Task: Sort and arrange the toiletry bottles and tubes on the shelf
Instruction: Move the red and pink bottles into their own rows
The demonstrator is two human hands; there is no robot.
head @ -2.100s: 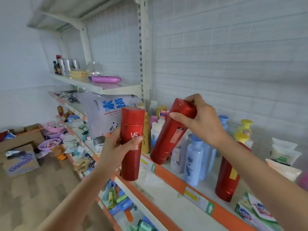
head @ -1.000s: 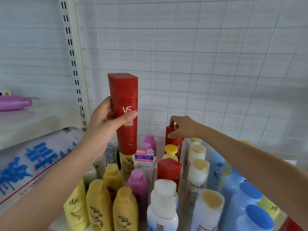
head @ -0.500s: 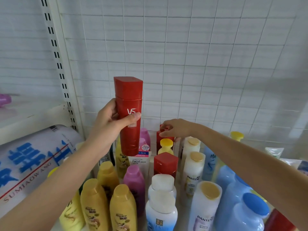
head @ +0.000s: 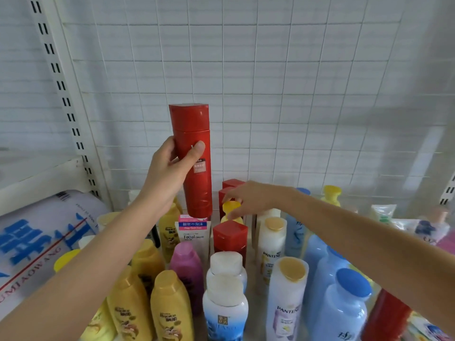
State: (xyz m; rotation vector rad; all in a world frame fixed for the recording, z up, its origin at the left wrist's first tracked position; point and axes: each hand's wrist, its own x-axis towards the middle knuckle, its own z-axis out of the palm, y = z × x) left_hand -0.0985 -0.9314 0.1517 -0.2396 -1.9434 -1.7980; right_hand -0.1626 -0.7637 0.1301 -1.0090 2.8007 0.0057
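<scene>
My left hand (head: 172,173) grips a tall red VS bottle (head: 194,153) upright, held above the crowded bottles. My right hand (head: 248,200) hovers with loose, spread fingers over a yellow-capped bottle (head: 231,209), just in front of two red bottles (head: 230,187) standing at the back by the wire grid. It holds nothing. Another red bottle (head: 230,236) stands in the middle, beside a white facial cleanser tube (head: 194,232). White Pantene bottles (head: 286,299) stand in front.
Yellow bottles (head: 170,308) fill the front left, blue bottles (head: 342,306) the right, a pink bottle (head: 187,267) between. A large printed bag (head: 37,242) lies at left. White tubes (head: 382,214) lie at far right. A wire grid wall (head: 270,94) backs the shelf.
My right hand has let go of the red bottle set at the back and pulled slightly toward me. My left hand has raised its red bottle a little and shifted right.
</scene>
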